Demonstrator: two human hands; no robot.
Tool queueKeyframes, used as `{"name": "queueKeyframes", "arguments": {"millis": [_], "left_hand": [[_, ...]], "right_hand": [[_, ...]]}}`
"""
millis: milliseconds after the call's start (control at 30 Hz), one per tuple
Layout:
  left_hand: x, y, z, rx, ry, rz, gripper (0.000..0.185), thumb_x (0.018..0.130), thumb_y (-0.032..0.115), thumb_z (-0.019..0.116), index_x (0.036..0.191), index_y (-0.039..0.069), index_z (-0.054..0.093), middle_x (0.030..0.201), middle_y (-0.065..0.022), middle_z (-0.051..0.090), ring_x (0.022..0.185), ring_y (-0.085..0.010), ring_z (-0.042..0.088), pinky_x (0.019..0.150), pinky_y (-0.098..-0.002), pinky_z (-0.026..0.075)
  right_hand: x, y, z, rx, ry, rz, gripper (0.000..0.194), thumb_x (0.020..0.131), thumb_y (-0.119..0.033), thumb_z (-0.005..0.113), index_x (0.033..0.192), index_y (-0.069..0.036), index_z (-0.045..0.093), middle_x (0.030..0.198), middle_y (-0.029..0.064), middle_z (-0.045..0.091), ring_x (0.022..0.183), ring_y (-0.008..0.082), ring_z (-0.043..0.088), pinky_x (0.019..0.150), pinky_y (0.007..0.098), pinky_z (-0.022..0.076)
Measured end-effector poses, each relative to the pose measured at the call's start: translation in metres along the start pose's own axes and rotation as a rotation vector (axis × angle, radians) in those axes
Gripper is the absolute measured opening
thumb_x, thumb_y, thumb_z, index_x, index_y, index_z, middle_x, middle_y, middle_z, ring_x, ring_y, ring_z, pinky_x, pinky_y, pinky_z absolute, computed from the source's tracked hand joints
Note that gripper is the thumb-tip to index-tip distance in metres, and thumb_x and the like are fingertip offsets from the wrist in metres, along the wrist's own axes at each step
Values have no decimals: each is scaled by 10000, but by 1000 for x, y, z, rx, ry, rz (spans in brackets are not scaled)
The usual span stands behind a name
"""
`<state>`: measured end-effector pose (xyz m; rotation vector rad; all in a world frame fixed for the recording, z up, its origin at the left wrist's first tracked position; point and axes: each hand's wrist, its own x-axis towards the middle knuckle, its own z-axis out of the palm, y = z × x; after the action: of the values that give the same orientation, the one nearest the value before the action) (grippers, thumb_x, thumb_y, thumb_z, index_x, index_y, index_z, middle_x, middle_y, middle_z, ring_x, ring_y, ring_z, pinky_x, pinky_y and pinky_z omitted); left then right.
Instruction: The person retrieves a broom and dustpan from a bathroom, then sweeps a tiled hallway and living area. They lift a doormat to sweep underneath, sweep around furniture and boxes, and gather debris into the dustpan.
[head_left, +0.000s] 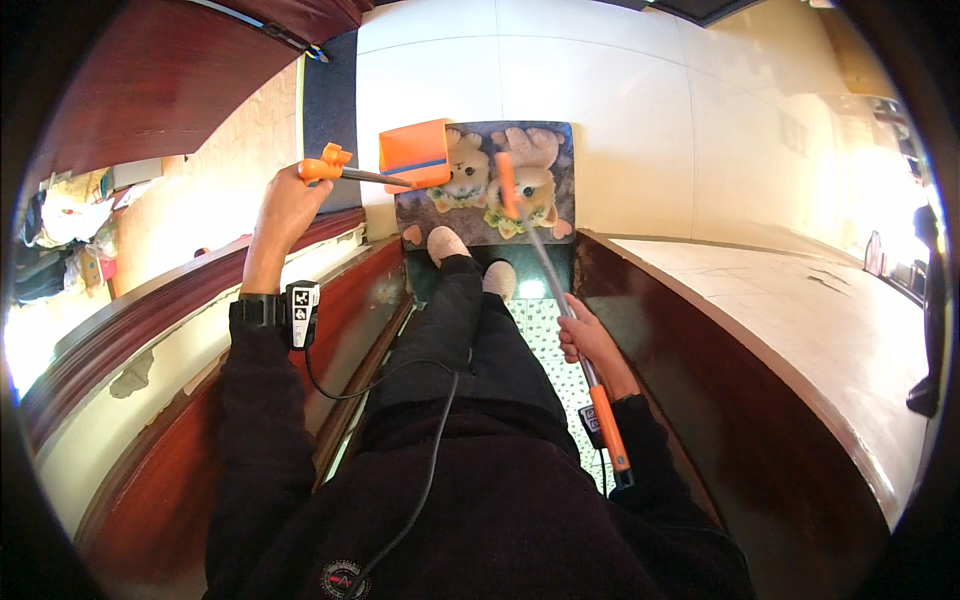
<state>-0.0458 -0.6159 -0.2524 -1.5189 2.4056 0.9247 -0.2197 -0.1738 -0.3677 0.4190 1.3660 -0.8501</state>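
My left hand (287, 202) grips the orange top of a long-handled dustpan's handle (367, 177). The handle runs down to the orange dustpan (415, 146), which overlaps the left edge of a doormat (559, 154) printed with two dogs. My right hand (592, 337) is closed around the metal pole of a broom (551, 262). The pole's orange grip slants back along my right forearm. Over the mat is the broom's orange head (507, 184), blurred and seen nearly edge-on; whether it touches the mat I cannot tell.
My slippered foot (448, 246) is at the mat's near edge, in a doorway between dark red wooden panels (720, 360). Pale floor tiles (525, 75) extend beyond. A dark red door (172, 75) stands at upper left, with bags (79, 217) below it. A cable (442, 450) hangs across my body.
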Motion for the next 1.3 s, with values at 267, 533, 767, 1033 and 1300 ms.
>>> {"name": "queueKeyframes", "arguments": {"millis": [267,533,767,1033,1300], "left_hand": [[8,-7,10,-10,16,35,315,838,226,644,1081,36,707,949,-209,707,913,-347,682,826,-418,511],[9,-3,4,4,7,-5,324,839,227,643,1105,54,705,952,-202,708,908,-346,682,827,-423,509],[9,10,-1,-37,-21,-6,318,846,231,644,1111,68,710,980,-188,717,925,-333,686,840,-410,509],[14,0,-12,-49,-5,-21,289,859,186,658,1111,57,711,949,-168,721,887,-301,691,824,-386,513],[24,2,-13,-68,-15,-19,277,861,198,643,1091,62,712,978,-188,716,913,-327,693,812,-398,518]], "right_hand": [[61,28,44,26,-89,12,612,936,-122,514,1507,-123,295,620,4,449,451,111,425,408,277,390],[-37,39,-13,-24,97,57,667,919,-94,496,1542,-169,272,605,7,448,444,118,433,395,293,387],[54,15,53,88,-167,15,609,941,-139,538,1509,-125,319,628,-13,444,477,106,424,438,258,395],[-30,22,-32,-71,321,40,651,910,-97,510,1522,-126,291,634,15,468,458,117,439,408,297,406],[39,-73,-31,-290,132,-123,420,924,-109,551,1335,-48,490,655,9,503,475,99,466,410,268,397]]}}
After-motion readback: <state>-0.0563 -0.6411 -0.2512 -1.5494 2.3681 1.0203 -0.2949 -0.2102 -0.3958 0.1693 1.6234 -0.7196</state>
